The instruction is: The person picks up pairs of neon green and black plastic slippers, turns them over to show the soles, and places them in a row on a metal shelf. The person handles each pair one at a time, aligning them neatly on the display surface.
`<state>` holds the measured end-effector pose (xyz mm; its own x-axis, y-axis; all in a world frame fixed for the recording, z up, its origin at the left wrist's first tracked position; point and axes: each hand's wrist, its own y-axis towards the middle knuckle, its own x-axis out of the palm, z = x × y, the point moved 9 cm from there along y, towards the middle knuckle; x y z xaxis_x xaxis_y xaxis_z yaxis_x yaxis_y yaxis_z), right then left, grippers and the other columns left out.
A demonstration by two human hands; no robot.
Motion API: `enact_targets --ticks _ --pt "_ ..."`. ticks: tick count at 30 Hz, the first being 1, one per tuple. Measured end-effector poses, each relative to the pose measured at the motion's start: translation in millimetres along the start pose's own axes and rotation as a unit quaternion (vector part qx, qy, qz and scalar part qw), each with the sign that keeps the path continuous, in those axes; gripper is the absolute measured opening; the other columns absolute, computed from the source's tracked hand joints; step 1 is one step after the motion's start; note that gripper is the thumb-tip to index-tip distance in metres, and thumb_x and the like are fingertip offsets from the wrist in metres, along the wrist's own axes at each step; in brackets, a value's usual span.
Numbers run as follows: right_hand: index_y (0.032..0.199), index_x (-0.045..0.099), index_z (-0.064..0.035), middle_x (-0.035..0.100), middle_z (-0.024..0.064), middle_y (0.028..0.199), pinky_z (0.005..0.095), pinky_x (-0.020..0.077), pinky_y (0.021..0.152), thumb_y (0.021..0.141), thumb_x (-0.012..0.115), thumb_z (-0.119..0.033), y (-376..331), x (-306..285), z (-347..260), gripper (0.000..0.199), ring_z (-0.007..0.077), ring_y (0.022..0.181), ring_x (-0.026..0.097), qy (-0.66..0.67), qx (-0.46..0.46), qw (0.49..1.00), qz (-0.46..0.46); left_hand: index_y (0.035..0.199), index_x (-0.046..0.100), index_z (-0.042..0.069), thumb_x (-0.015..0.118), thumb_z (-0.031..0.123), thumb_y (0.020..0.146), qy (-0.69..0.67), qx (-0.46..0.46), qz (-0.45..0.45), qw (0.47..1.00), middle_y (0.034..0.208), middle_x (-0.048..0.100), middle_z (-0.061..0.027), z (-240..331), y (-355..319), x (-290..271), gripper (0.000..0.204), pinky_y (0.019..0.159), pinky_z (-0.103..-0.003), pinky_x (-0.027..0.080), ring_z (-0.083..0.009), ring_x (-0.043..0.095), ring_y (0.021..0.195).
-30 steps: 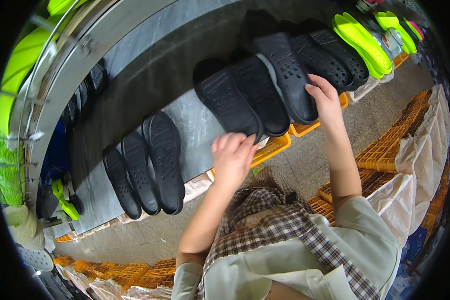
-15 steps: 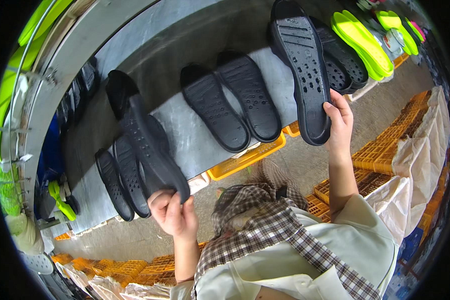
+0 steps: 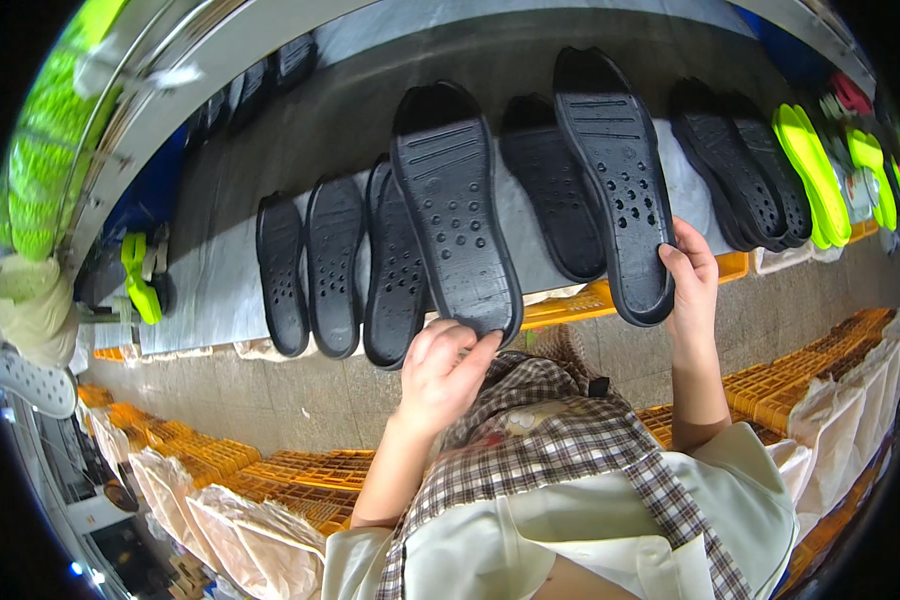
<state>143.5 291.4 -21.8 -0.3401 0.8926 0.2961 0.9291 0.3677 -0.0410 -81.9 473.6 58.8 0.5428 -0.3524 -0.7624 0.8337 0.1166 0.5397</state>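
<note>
My left hand [image 3: 448,365] grips the heel end of a black shoe sole [image 3: 457,215], thumb on top. This sole is tilted up over the metal table, its grooved and dimpled face toward me. My right hand [image 3: 692,280] pinches another black shoe sole [image 3: 620,190] along its right edge near the rounded end. Behind the two held soles lies a black sole [image 3: 545,190], partly covered. To the left, three black soles [image 3: 283,275] lie side by side; the nearest one is partly hidden by the sole in my left hand.
The grey metal table [image 3: 215,285] bears more black soles [image 3: 735,170] and bright green soles [image 3: 812,180] at the right. A yellow crate [image 3: 580,305] sits under its near edge. Orange crates [image 3: 310,470] with pale sheets stand behind me. A metal frame [image 3: 155,110] curves along the left.
The view has turned left. My left hand has brought its sole rightward, close to the one in my right hand, and turned its face toward me. Both hands keep their hold.
</note>
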Motion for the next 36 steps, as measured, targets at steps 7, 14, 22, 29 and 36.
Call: enact_targets --ticks 7,14,22,29,36 --pt "0.123 0.05 0.0081 0.06 0.0137 0.114 0.0276 0.0506 0.086 0.083 0.051 0.002 -14.6 51.7 5.3 0.04 0.0165 0.098 0.061 0.035 0.039 0.999 -0.015 0.093 0.069 0.008 0.068 0.005 0.064 -0.029 -0.014 0.027 0.999 0.086 0.052 -0.0055 -15.7 -33.6 -38.9 0.029 0.072 -0.033 0.048 -0.0239 0.056 0.084" --pt "0.119 0.052 0.0089 0.065 0.015 0.105 0.0284 0.0536 0.082 0.079 0.052 0.001 -41.0 118.7 31.9 0.041 0.0176 0.088 0.066 0.094 0.183 0.972 -0.112 0.091 0.07 0.008 0.072 0.005 0.064 0.109 -0.12 0.101 0.981 0.089 0.052 -0.0054 -67.9 -112.8 -133.0 0.027 0.081 -0.038 0.045 -0.0262 0.052 0.092" --pt "0.119 0.051 0.0093 0.064 0.0151 0.106 0.029 0.0549 0.08 0.081 0.052 -0.001 -61.8 156.1 44.7 0.04 0.0179 0.089 0.066 0.051 0.156 0.983 -0.078 0.091 0.064 0.002 0.068 0.005 0.073 0.146 -0.186 0.165 0.957 0.089 0.052 -0.0097 -125.3 -178.2 -198.2 0.018 0.08 -0.041 0.043 -0.0297 0.052 0.09" --pt "0.119 0.051 0.0091 0.064 0.0152 0.104 0.0292 0.0554 0.079 0.082 0.05 -0.001 -81.0 160.7 42.9 0.038 0.0183 0.088 0.066 0.054 0.131 0.99 -0.025 0.091 0.066 0.004 0.071 0.004 0.068 0.024 -0.124 0.062 0.99 0.089 0.052 -0.0089 -144.3 -156.5 -147.1 0.024 0.082 -0.041 0.044 -0.0303 0.054 0.096" --pt "0.119 0.052 0.0063 0.064 0.0124 0.104 0.0289 0.0551 0.08 0.082 0.049 0.001 -97.3 145.4 46.1 0.037 0.0171 0.088 0.066 0.077 0.131 0.988 -0.016 0.094 0.066 0.007 0.071 0.003 0.067 -0.058 -0.082 -0.037 0.994 0.094 0.053 -0.0083 -159.5 -129.8 -99.7 0.028 0.086 -0.041 0.045 -0.0303 0.055 0.104"
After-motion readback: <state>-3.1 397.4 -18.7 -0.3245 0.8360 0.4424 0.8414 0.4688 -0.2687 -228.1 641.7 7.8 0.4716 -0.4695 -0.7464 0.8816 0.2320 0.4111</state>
